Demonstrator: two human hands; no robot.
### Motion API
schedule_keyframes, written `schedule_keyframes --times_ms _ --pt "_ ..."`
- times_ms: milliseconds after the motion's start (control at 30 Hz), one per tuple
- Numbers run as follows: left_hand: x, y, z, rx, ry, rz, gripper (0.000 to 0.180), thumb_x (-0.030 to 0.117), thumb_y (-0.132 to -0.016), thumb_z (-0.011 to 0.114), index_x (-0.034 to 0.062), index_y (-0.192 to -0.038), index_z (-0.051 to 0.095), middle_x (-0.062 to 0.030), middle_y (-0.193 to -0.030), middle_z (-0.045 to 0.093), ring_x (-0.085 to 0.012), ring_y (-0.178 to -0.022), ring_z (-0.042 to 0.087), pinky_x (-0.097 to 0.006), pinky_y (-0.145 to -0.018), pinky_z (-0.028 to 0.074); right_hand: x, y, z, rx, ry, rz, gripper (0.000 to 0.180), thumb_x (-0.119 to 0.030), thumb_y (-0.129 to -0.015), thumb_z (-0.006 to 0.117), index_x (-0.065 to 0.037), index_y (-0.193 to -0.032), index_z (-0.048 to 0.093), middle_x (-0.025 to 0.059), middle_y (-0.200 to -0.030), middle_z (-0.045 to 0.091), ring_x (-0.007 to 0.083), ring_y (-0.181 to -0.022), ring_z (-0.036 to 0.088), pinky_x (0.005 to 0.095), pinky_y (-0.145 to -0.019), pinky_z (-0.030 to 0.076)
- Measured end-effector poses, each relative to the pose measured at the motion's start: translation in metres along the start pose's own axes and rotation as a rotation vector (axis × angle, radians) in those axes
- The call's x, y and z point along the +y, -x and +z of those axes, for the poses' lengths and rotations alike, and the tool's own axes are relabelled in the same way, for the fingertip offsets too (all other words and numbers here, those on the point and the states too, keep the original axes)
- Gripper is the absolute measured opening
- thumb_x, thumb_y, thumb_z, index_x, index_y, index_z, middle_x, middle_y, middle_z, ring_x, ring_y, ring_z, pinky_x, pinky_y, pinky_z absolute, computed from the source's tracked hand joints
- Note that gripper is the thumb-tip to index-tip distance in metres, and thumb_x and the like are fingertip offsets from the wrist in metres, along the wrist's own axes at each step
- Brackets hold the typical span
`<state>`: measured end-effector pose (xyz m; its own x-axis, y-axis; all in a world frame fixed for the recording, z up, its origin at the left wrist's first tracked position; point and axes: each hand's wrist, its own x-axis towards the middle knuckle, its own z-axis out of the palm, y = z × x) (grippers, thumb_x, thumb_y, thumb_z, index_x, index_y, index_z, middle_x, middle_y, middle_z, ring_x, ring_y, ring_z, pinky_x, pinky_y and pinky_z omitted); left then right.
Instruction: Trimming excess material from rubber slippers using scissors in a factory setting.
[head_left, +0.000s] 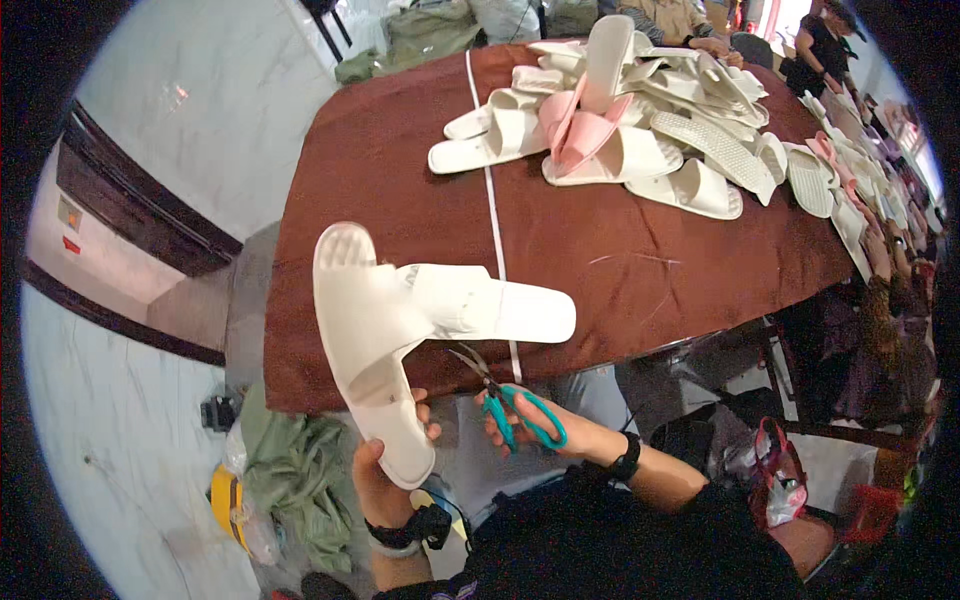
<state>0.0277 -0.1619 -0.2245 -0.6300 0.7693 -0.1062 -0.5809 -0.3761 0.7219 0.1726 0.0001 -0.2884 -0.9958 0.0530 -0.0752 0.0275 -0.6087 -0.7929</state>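
My left hand (pixel 385 470) grips the heel end of a white slide slipper (pixel 365 330), held up with a second white slipper (pixel 495 308) joined to it and sticking out to the right. My right hand (pixel 545 430) holds small teal-handled scissors (pixel 510 400), blades open and pointing up-left toward the spot where the two slippers meet. Both hands are in front of the near edge of a table covered in brown cloth (pixel 400 180).
A large pile of white and pink slippers (pixel 640 120) covers the far right of the table. A white cord (pixel 492 200) runs across the cloth. Green fabric (pixel 300 470) lies on the floor at left. Other people sit at the far side and right.
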Motion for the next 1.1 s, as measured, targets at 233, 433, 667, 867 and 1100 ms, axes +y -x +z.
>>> schedule_keyframes --times_ms 233,433,667,867,1100 --pt "-0.02 0.051 -0.056 0.156 0.146 -0.074 0.075 0.031 -0.068 0.066 0.0021 -0.131 0.037 -0.0183 -0.115 0.05 -0.0263 -0.095 0.049 -0.042 -0.077 0.043 0.01 -0.019 0.011 0.003 0.216 0.147 0.064 -0.058 -0.092 0.035 -0.006 -0.129 0.033 0.0047 -0.096 0.05 0.014 -0.087 0.05 0.0293 -0.074 0.045" --pt "-0.031 0.068 -0.078 0.219 0.296 -0.113 0.075 0.033 -0.069 0.066 0.0021 -0.131 0.037 -0.0174 -0.113 0.05 -0.0248 -0.096 0.049 -0.041 -0.077 0.043 0.025 -0.025 0.015 0.104 0.363 0.158 0.058 -0.05 -0.094 0.038 -0.004 -0.129 0.035 0.0051 -0.095 0.05 0.0137 -0.089 0.049 0.029 -0.074 0.045" --pt "-0.033 0.066 -0.088 0.099 0.302 -0.111 0.078 0.034 -0.068 0.066 0.0023 -0.133 0.035 -0.0179 -0.116 0.049 -0.0242 -0.098 0.05 -0.04 -0.078 0.043 0.023 -0.014 0.019 0.196 0.716 0.192 0.054 -0.038 -0.091 0.053 0.002 -0.124 0.038 0.0153 -0.103 0.055 0.0219 -0.096 0.054 0.0323 -0.083 0.043" --pt "-0.035 0.069 -0.096 0.12 0.289 -0.108 0.08 0.034 -0.067 0.067 0.0023 -0.132 0.035 -0.0177 -0.118 0.049 -0.0241 -0.096 0.051 -0.04 -0.079 0.042 0.014 -0.038 0.029 0.234 0.851 0.213 0.056 -0.036 -0.089 0.058 0.003 -0.124 0.039 0.019 -0.1 0.059 0.0235 -0.091 0.058 0.0346 -0.08 0.046" --pt "-0.034 0.071 -0.102 0.125 0.334 -0.043 0.081 0.037 -0.067 0.067 0.0042 -0.133 0.035 -0.018 -0.117 0.049 -0.0246 -0.097 0.049 -0.04 -0.077 0.042 0.043 0.004 0.004 0.18 0.8 0.209 0.056 -0.038 -0.09 0.055 0.002 -0.125 0.039 0.0178 -0.097 0.058 0.0212 -0.087 0.057 0.0339 -0.076 0.045"
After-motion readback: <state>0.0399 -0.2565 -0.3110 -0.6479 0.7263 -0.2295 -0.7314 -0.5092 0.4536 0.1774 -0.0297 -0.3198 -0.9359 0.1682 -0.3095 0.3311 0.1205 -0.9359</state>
